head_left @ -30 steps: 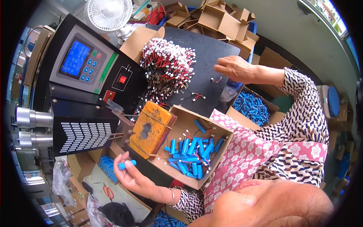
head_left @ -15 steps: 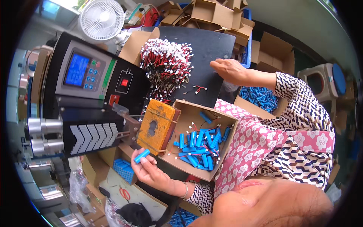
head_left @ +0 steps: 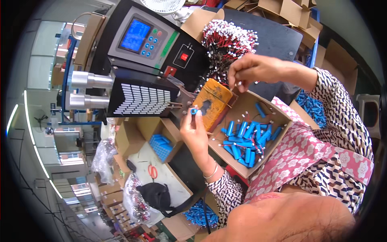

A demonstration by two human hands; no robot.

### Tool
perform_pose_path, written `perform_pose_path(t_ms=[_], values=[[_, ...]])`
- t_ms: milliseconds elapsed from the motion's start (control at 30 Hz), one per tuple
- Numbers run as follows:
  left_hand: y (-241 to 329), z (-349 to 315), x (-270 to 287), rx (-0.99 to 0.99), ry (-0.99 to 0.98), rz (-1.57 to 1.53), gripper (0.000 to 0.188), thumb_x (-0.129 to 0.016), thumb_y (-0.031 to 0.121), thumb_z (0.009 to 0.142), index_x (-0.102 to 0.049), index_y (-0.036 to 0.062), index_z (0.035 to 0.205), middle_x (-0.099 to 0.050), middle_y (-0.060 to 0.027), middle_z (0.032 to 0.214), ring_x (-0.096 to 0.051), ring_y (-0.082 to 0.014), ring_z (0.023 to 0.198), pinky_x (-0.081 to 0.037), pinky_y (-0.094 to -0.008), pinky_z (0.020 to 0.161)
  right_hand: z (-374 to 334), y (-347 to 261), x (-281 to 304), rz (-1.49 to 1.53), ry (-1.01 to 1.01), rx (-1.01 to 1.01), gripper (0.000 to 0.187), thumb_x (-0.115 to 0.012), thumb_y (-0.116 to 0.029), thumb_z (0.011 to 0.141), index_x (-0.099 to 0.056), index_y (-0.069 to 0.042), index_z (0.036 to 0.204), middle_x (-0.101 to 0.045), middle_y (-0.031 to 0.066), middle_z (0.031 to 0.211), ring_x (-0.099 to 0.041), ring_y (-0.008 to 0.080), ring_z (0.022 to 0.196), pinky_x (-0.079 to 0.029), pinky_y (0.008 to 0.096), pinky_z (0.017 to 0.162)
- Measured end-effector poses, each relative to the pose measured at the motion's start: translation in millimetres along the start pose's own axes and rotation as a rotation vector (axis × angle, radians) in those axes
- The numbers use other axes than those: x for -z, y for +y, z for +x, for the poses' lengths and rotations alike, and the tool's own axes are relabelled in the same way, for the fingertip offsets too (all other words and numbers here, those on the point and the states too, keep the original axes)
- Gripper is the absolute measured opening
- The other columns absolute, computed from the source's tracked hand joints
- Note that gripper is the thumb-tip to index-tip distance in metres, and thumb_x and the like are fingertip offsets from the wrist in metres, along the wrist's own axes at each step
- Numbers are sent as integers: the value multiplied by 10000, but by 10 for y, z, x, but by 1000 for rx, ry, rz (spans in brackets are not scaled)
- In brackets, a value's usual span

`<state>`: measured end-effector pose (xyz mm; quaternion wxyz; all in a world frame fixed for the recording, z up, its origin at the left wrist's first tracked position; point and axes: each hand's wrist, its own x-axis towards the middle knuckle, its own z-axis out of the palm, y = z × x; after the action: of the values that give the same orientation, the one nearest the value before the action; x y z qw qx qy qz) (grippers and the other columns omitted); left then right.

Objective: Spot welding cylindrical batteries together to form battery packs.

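Observation:
My left hand (head_left: 196, 135) pinches a blue cylindrical battery cell (head_left: 194, 111) between thumb and fingers, its round end showing. The cell is close to the electrode tips of a black spot welder (head_left: 141, 90); whether they touch, I cannot tell. Beside the cell lies a worn orange block (head_left: 212, 105) with bands round it. At the block's far corner is my right hand (head_left: 258, 72), its fingers pinched together; what they hold is too small to make out. An open cardboard box (head_left: 278, 155) next to the block contains blue cells with wire leads.
A heap of red and black leads with white connectors (head_left: 229, 36) lies on the dark table (head_left: 266, 30). Another box (head_left: 129, 135) holds blue cells (head_left: 161, 146). Red-handled scissors (head_left: 152, 171) and a black bag (head_left: 155, 195) lie on a pale surface. More cells fill a box at right (head_left: 312, 108).
The view has shifted. My left hand has brought the cell up to the welder's tips. My right hand has come from over the table to the orange block, its fingers now pinched.

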<state>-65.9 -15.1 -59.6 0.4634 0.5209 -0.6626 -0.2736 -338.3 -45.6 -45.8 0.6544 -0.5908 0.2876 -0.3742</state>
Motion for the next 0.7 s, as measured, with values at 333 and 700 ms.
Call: perform_pose_path(t_ms=[333, 700], values=[[150, -19, -247, -144, -17, 81, 175, -512, 42, 939, -566, -84, 1049, -589, -70, 973, -564, -120, 887, -468, -267, 806, 145, -47, -152, -233, -52, 123, 200, -404, -130, 902, -553, 3, 918, -529, 32, 815, -506, 103, 752, -451, 272, 664], [206, -20, -218, -145, -5, 79, 198, -520, 56, 931, -568, -103, 1039, -579, -116, 987, -594, -191, 885, -494, -297, 788, 88, -14, -57, 209, 3, 270, 156, -546, -173, 943, -527, -32, 879, -570, -5, 781, -593, 64, 714, -492, 233, 667]])
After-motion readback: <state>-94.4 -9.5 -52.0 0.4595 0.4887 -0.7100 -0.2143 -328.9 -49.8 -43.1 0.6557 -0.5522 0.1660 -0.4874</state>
